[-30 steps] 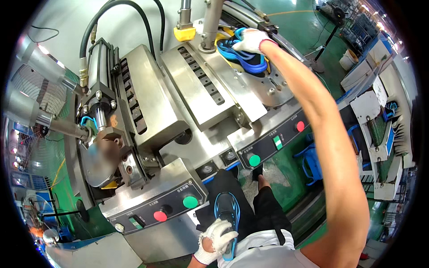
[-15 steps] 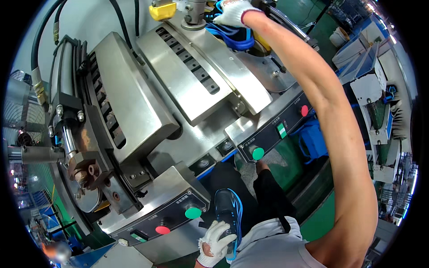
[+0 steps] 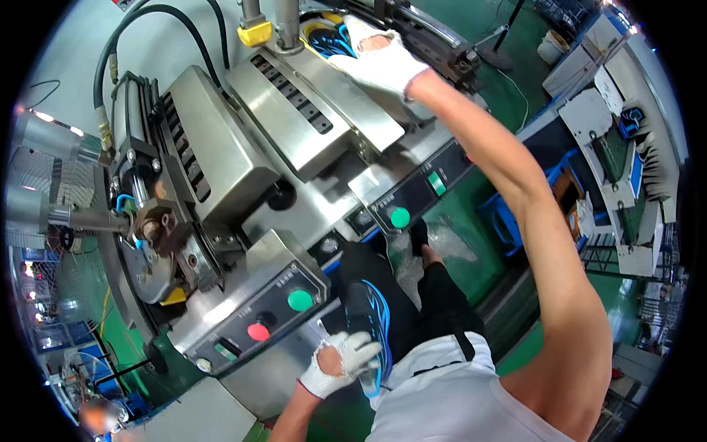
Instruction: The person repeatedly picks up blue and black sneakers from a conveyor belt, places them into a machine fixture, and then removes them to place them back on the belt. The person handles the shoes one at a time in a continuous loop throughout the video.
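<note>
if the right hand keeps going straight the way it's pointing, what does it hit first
The gloved right hand points up and away over the steel machine top. Just past its fingertips lies the black and blue shoe piece in the machine, so it would likely meet that first, though depth is hard to judge here.

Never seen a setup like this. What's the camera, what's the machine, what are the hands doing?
It is one view, from a fisheye camera on the person's head looking down, so straight edges bend near the rim. Both gloved hands are the person's own. The right hand reaches up and rests on a blue and black shoe part at the top of a steel machine. The left hand holds a black and blue shoe low, near the person's waist. The machine has slotted metal housings and two control panels, each with a green button; the nearer one also has a red button. The floor is green.
</note>
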`<state>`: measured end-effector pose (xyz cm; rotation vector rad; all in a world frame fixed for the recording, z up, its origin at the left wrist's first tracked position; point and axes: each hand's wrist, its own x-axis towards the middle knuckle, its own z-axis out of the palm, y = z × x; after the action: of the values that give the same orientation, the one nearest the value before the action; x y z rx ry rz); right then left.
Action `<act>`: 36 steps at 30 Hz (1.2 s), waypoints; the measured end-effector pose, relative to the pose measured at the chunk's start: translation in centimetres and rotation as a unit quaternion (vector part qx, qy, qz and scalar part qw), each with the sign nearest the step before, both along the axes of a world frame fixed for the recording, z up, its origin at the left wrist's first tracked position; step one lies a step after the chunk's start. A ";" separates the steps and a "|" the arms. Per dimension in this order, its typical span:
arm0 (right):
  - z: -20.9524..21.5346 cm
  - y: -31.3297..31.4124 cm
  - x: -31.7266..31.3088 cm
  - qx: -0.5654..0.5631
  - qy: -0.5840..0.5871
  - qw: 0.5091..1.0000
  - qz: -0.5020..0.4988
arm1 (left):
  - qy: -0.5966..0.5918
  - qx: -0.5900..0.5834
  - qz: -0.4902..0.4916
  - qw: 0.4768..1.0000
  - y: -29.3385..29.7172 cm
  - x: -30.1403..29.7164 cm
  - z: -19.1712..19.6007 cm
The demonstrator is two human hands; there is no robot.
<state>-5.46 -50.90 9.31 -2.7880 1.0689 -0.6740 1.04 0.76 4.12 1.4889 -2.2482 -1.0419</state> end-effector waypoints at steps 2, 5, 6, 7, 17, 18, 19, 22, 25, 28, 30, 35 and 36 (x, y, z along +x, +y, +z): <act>-1.4 9.8 -3.8 0.011 -0.222 0.963 0.153 | 0.031 -0.044 0.060 0.997 0.9 -0.4 -1.8; -4.9 22.2 -9.7 0.056 -0.187 0.957 0.214 | 0.117 -0.014 0.196 0.974 1.3 -1.5 -2.5; -6.5 24.7 -10.7 0.060 -0.106 0.975 0.187 | 0.134 -0.025 0.235 0.963 1.3 -2.0 -3.0; -10.0 25.9 -11.4 0.142 -0.076 0.973 0.167 | 0.149 -0.036 0.271 0.950 1.4 -2.5 -3.8; -8.1 34.5 -24.2 0.500 -0.047 0.850 0.159 | 0.163 -0.153 0.392 0.892 -1.4 -8.8 -2.2; -6.5 35.7 -26.7 0.526 0.030 0.839 0.136 | 0.169 -0.160 0.394 0.889 -2.0 -9.6 -1.4; -6.2 37.3 -29.2 0.548 0.010 0.825 0.140 | 0.173 -0.165 0.395 0.887 -2.8 -10.4 -0.4; -5.7 41.3 -34.6 0.516 -0.107 0.833 0.165 | 0.202 -0.199 0.326 0.902 -6.1 -13.4 3.0; -4.7 43.5 -35.9 0.332 -0.197 0.919 0.081 | 0.123 -0.240 0.169 0.948 -9.7 -18.0 6.9; -4.5 45.2 -36.7 0.271 -0.341 0.895 -0.092 | 0.126 -0.196 0.049 0.971 -12.9 -23.7 11.6; -6.7 46.8 -38.0 0.232 -0.483 0.824 -0.182 | 0.198 -0.242 -0.039 0.949 -14.6 -27.7 13.0; -2.0 46.1 -43.8 0.246 -0.820 0.477 -0.199 | 0.245 -0.263 -0.191 0.913 -15.3 -32.5 14.4; -3.1 45.5 -46.0 0.178 -0.813 0.494 -0.253 | 0.232 -0.221 -0.197 0.926 -15.0 -32.4 13.4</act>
<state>-51.42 -5.44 6.24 -0.4406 1.0292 -2.0066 -31.32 -14.23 17.47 0.5489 -2.2566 -0.7919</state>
